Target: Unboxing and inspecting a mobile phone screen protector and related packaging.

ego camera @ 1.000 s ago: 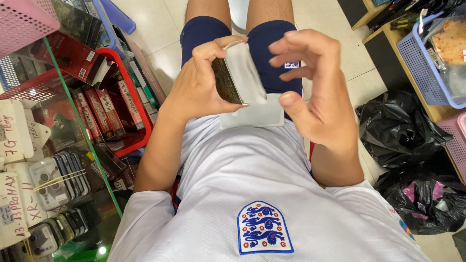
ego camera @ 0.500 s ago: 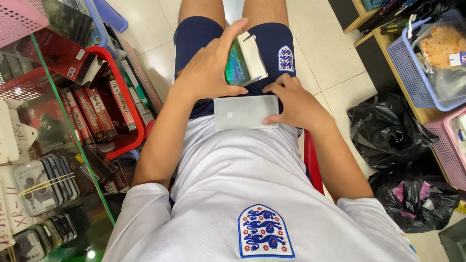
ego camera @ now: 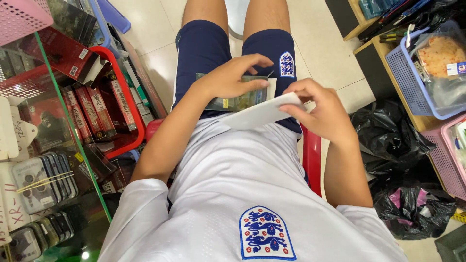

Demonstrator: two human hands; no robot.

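Observation:
I sit on a red chair (ego camera: 311,155) in a white shirt and dark blue shorts. My left hand (ego camera: 232,76) grips a flat dark green printed packet (ego camera: 237,98) over my lap, fingers curled over its top edge. My right hand (ego camera: 321,107) pinches the right end of a white rectangular sheet or envelope (ego camera: 259,114), which lies just below and partly under the packet. The two items touch or overlap at the middle.
A red basket (ego camera: 127,104) of boxed items and stacked phone cases (ego camera: 41,182) sit behind a glass panel on my left. Black plastic bags (ego camera: 393,145) lie on the floor at right, beside a blue basket (ego camera: 412,82) and a pink basket (ego camera: 449,155).
My left hand turned the packet from upright to lying flat and lowered it. My right hand lifted the white sheet off my lap up to the packet.

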